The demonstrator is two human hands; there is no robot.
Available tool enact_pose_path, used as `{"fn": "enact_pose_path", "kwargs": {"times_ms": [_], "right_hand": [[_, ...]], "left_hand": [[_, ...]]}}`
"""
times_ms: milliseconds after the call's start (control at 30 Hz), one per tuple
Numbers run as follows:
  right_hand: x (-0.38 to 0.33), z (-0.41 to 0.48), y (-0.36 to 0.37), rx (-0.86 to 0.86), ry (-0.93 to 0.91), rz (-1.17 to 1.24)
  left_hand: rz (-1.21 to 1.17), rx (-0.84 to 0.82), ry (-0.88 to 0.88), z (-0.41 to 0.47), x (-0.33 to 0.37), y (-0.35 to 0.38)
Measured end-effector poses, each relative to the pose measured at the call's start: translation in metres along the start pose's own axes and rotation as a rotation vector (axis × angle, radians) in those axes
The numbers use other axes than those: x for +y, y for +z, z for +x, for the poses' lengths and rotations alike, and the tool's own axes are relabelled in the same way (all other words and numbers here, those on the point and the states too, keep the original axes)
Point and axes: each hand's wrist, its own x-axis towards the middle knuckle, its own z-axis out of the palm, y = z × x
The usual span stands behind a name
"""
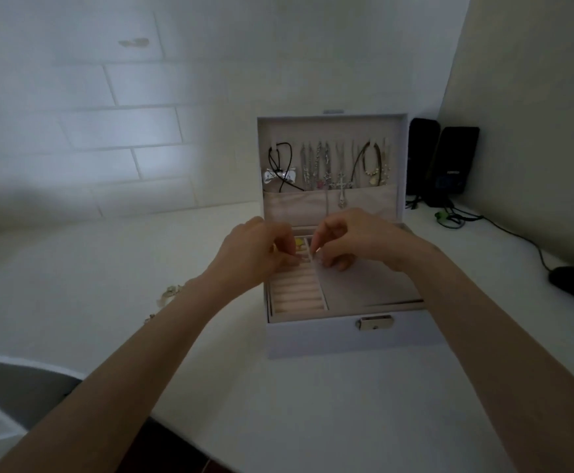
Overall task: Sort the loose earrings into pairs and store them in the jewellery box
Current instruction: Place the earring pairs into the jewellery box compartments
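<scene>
The fingers of the left hand and those of the right hand are curling narrow and meeting tip to tip at the frame's centre, likely working one tiny earring, though I cannot tell whether anything is pinched. They are hovering over the back compartments of the open jewellery box, just behind its ring rolls, probably where a pair is going. Small pale pieces, perhaps loose earrings, are lying on the tabletop at centre left, beside the left forearm.
</scene>
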Motion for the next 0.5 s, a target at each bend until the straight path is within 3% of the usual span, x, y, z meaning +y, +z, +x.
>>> {"fn": "enact_pose_path", "kwargs": {"times_ms": [300,500], "right_hand": [[0.001,0.004,0.006,-0.015,-0.070,0.084],[-0.003,0.006,0.011,-0.015,-0.087,0.017]], "left_hand": [[-0.416,0.057,0.028,0.001,-0.006,-0.007],[-0.524,0.210,0.022,-0.002,-0.013,0.014]]}}
